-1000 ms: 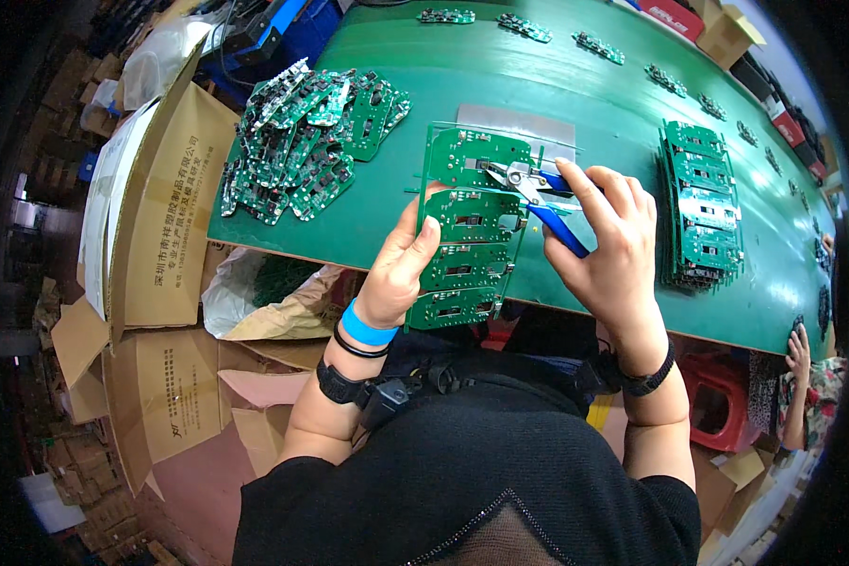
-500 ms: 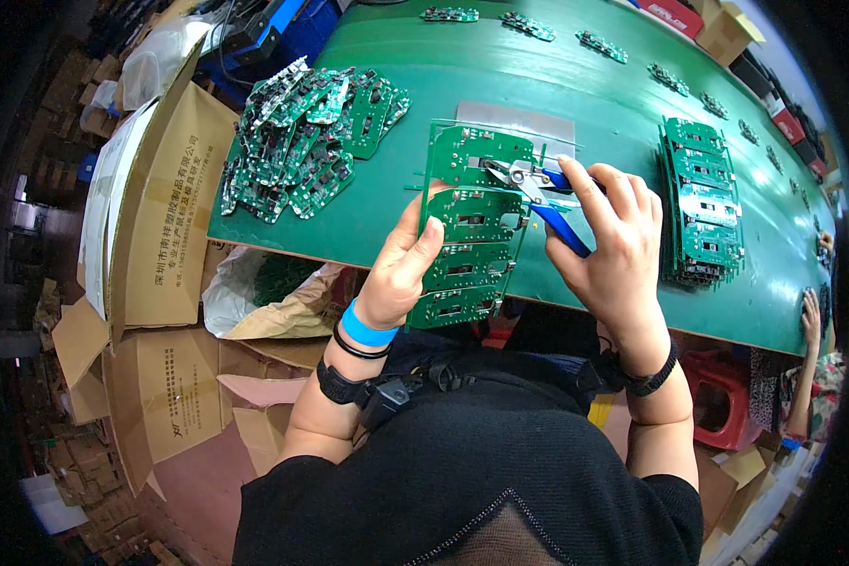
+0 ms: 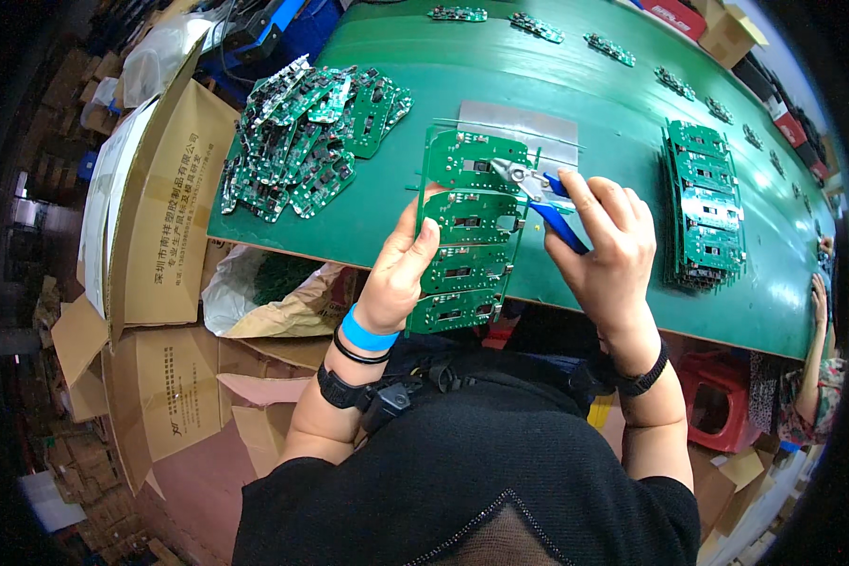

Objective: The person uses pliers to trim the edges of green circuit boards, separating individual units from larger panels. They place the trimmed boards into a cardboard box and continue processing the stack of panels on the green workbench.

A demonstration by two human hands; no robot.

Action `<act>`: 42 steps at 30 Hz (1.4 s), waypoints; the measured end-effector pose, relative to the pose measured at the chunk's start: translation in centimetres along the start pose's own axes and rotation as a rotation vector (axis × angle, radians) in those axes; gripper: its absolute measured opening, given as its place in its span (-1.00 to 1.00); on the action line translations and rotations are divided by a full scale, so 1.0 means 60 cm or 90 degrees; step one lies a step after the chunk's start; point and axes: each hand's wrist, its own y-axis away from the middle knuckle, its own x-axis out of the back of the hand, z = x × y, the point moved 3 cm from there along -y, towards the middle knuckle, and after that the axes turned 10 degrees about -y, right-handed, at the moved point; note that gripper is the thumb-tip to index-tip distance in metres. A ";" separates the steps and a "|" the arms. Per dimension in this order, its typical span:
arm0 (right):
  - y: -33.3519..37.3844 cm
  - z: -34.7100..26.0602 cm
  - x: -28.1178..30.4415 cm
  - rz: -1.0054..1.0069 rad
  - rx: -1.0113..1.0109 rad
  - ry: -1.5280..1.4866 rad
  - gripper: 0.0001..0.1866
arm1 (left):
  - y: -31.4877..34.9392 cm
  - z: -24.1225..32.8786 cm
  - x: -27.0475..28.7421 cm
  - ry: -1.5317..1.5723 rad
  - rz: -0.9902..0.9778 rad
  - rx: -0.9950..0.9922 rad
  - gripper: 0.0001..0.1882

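My left hand (image 3: 400,267) grips a green circuit board panel (image 3: 464,253) by its left edge, thumb on top. The panel is made of several boards in a column and is held up over the table's near edge. In my right hand (image 3: 615,247) is a pair of blue-handled cutting pliers (image 3: 536,189), with the fingers around the handles. The handles are spread, and the metal jaws lie at the right side of the top board. Whether the jaw tips touch the board I cannot tell. Behind the panel, a grey metal plate (image 3: 538,127) lies on the table.
A heap of separate circuit boards (image 3: 302,141) sits at the table's left. To the right stands a stack of board panels (image 3: 706,203). Small board piles (image 3: 610,49) line the green table (image 3: 424,57). Cardboard boxes (image 3: 165,226) stand left. Another person's hand (image 3: 819,300) is far right.
The pliers and my right hand have shifted slightly, and the jaws' angle on the top board has changed. The panel is a little lower. The other person's hand has moved.
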 end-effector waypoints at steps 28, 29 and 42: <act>0.048 0.003 -0.025 -0.129 -0.128 -0.085 -0.41 | -0.024 -0.022 0.009 0.693 -0.206 0.071 -0.41; 0.049 0.004 -0.024 -0.122 -0.138 -0.090 -0.42 | -0.026 -0.023 0.011 0.655 -0.180 0.067 -0.42; 0.056 0.036 0.000 -0.032 -0.177 -0.045 -0.40 | -0.030 -0.020 0.024 0.565 -0.142 0.077 -0.30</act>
